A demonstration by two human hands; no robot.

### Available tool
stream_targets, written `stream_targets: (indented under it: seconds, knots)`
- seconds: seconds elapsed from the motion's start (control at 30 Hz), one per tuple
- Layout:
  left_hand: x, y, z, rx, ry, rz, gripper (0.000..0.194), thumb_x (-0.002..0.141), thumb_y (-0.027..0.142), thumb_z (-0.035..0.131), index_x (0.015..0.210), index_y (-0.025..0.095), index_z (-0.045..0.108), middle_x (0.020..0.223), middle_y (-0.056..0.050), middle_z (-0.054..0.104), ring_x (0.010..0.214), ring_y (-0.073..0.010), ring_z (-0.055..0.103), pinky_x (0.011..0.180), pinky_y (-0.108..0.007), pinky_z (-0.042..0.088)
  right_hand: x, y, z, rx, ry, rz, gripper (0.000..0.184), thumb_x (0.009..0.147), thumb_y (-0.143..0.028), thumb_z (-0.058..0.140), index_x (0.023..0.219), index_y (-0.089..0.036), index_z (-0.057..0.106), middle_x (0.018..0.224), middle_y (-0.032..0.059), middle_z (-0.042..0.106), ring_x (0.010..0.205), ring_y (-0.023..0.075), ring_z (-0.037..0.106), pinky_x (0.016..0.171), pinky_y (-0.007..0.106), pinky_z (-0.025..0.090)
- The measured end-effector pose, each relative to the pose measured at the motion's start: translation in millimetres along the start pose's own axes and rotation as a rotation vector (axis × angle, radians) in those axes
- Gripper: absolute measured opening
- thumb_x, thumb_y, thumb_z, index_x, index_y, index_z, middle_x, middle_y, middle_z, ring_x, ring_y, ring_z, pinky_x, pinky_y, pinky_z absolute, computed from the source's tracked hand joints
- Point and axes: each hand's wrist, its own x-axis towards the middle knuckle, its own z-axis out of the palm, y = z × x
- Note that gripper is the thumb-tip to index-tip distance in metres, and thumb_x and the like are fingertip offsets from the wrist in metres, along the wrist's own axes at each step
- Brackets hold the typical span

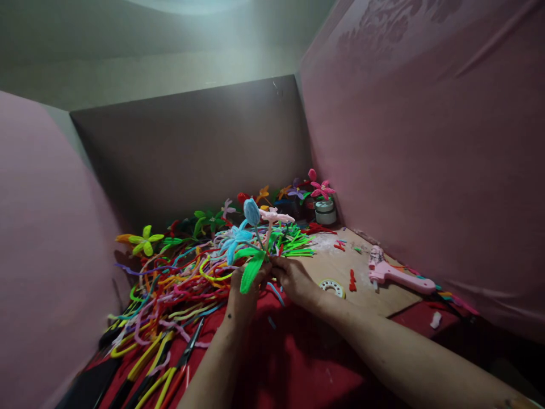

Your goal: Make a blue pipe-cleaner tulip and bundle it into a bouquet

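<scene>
Both hands meet in the middle of the view around the stems of a small bunch of pipe-cleaner flowers. The bunch has a blue tulip-shaped bud [251, 212], a light blue petalled flower [235, 241], a pale pink flower [276, 216] and a bright green leaf [254, 271]. My left hand [250, 283] is closed round the stem base, partly behind the leaf. Pressed against the same stems, my right hand [293, 279] has its fingers pinched together. The stem ends are hidden between the fingers.
A tangled heap of coloured pipe cleaners [183, 289] lies left, with scissors [189, 349] and yellow-handled pliers [147, 363] in front. A board [383, 301] at right bears a pink glue gun [400, 276] and a tape roll [332, 288]. Finished flowers [322, 189] stand behind, near a jar [326, 212].
</scene>
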Motion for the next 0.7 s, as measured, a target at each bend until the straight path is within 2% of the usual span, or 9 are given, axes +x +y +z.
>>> stream_targets:
  seconds: [0.1,0.23,0.37,0.47,0.57,0.7]
  knots:
    - [2.2,-1.7,0.4,-0.017,-0.041,-0.007,0.015,0.063,0.029,0.064,0.055,0.019,0.059,0.047,0.001,0.048,0.046,-0.0121,0.043,0.042,-0.024,0.031,-0.8,-1.4,0.4,0.011,-0.003,-0.012,0.02,0.075,-0.012,0.044,0.073,-0.016,0.063,0.065,0.0002,0.061,0.059,0.0109,0.05,0.057,0.02,0.039]
    - [3.7,-1.9,1.3,-0.043,0.026,-0.062,0.013,0.059,0.028,0.068,0.06,0.017,0.062,0.051,0.002,0.052,0.046,-0.0098,0.044,0.043,-0.022,0.03,-2.5,-6.0,0.7,0.13,-0.028,-0.027,0.016,0.073,-0.015,0.05,0.077,-0.017,0.065,0.07,0.0001,0.064,0.065,0.0136,0.056,0.062,0.022,0.043]
    - [3.3,-2.4,1.3,-0.082,0.043,-0.106,0.02,0.058,0.028,0.07,0.072,0.014,0.063,0.047,0.006,0.047,0.042,-0.0067,0.039,0.041,-0.02,0.027,-3.7,-7.7,0.8,0.195,-0.028,0.008,0.013,0.072,-0.021,0.054,0.075,-0.015,0.066,0.067,0.0001,0.064,0.065,0.014,0.057,0.062,0.023,0.044]
    - [2.2,-0.7,3.2,-0.152,0.04,-0.18,0.026,0.056,0.029,0.072,0.073,0.013,0.062,0.052,0.004,0.052,0.044,-0.0065,0.042,0.042,-0.019,0.028,-4.1,-6.8,0.7,0.124,-0.006,0.051,0.016,0.073,-0.024,0.054,0.071,-0.014,0.066,0.06,-0.0008,0.061,0.059,0.0123,0.054,0.057,0.022,0.041]
    - [0.7,1.8,7.1,-0.272,0.046,-0.24,0.026,0.051,0.028,0.075,0.069,0.015,0.061,0.057,0.003,0.056,0.049,-0.0079,0.048,0.045,-0.019,0.033,-4.9,-6.1,0.8,0.022,0.03,0.034,0.016,0.074,-0.02,0.053,0.073,-0.014,0.067,0.064,-0.0004,0.062,0.061,0.0117,0.053,0.057,0.021,0.04]
    - [0.0,1.9,8.1,-0.234,-0.005,-0.19,0.02,0.057,0.03,0.071,0.069,0.017,0.062,0.057,0.004,0.054,0.047,-0.0064,0.043,0.044,-0.019,0.031,-4.9,-4.8,1.0,0.02,0.005,0.008,0.018,0.073,-0.014,0.05,0.073,-0.017,0.068,0.069,-0.0005,0.064,0.064,0.0117,0.054,0.061,0.021,0.041]
